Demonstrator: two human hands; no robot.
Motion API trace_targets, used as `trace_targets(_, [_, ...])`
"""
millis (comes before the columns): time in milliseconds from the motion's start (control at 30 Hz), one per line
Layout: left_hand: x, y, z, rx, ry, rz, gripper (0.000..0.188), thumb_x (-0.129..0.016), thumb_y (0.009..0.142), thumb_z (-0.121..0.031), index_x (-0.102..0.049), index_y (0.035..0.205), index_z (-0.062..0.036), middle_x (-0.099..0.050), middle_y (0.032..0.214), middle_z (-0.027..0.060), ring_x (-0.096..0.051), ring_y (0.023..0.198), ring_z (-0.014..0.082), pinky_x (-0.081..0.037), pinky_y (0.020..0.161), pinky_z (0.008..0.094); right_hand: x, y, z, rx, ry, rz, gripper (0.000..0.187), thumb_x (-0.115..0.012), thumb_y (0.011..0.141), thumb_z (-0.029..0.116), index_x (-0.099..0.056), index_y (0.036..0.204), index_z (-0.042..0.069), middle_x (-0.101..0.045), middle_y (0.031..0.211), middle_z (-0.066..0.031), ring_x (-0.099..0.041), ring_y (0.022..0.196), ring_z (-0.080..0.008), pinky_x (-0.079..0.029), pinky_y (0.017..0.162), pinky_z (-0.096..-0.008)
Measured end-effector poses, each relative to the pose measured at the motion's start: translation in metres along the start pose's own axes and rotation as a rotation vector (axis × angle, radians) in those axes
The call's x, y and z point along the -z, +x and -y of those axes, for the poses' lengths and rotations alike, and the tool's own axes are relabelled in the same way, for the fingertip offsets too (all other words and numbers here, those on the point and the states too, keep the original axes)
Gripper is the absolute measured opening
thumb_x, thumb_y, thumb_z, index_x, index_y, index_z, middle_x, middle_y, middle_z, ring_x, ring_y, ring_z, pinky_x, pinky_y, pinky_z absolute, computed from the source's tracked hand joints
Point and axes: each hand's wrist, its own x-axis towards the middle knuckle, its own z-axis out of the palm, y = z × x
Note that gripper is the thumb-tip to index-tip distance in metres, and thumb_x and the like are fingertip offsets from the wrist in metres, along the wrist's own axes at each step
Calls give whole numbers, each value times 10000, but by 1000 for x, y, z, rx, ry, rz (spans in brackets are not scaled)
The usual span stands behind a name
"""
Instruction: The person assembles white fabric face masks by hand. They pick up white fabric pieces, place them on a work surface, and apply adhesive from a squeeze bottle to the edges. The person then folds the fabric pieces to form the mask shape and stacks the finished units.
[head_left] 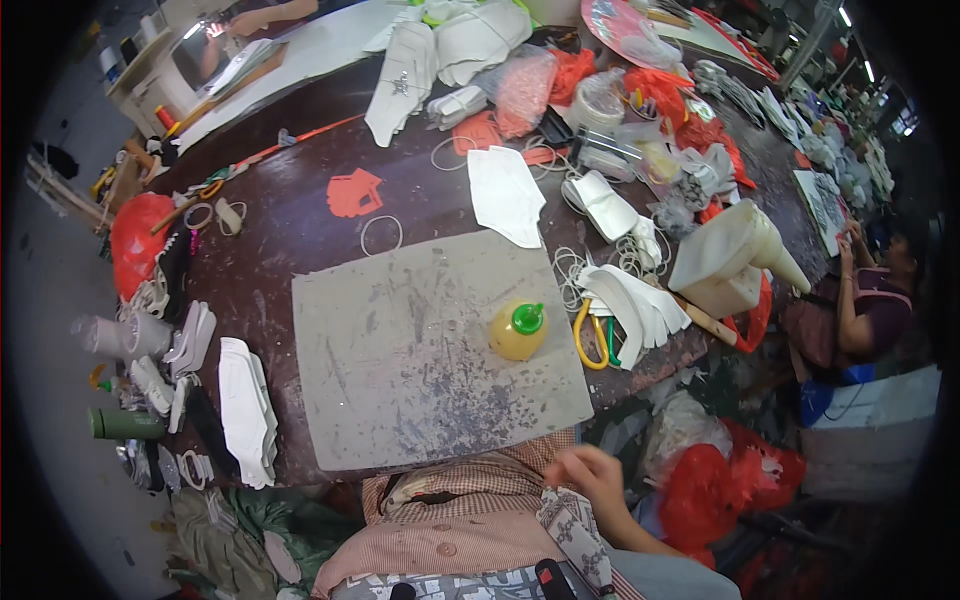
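My right hand (592, 482) is low in the picture, over my lap, just past the table's near edge. Its fingers are curled in; what they hold, if anything, is hidden. Directly below them, a strip of grey-and-white patterned cloth (574, 535) lies against my clothes; I cannot tell if the fingers grip it. My left hand is out of view. On the table in front of me lies a stained grey mat (400, 350). Near its right side stands a squat bottle (512, 338) of yellow liquid with a green nozzle cap (527, 318). A white cut piece (505, 195) overlaps the mat's far edge.
White cut pieces (247, 410) are stacked at left, with more (640, 310) at right beside yellow and green scissor handles (588, 335). A translucent plastic jug (725, 260) stands at the right edge. Orange-red pieces (355, 193) lie beyond the mat. Another person (875, 300) is at far right.
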Motion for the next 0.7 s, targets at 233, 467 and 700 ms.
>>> trace_targets(233, [-7, 32, -5, -96, 33, 137, 86, -571, 904, 2, -651, 935, 5, -583, 795, 74, -602, 656, 148, -490, 620, 267, 81, -87, -82, -147, -1246, -88, 166, -617, 870, 138, -667, 829, -14, -656, 681, -175, -674, 625, -277, -516, 603, -385])
trace_targets(467, [-6, 35, -3, -114, 50, 187, 78, -576, 894, -4, -648, 921, 5, -572, 776, 79, -597, 647, 151, -488, 615, 270, 77, -76, -82, -124, -1220, -84, 168, -617, 852, 150, -660, 813, -8, -646, 672, -175, -667, 617, -285, -508, 589, -391])
trace_targets(700, [-2, 34, -3, -120, 58, 227, 70, -581, 884, -10, -646, 908, 5, -561, 756, 85, -592, 638, 155, -485, 609, 272, 71, -69, -79, -114, -1203, -67, 171, -618, 833, 161, -654, 796, -2, -637, 662, -174, -661, 609, -294, -499, 576, -397])
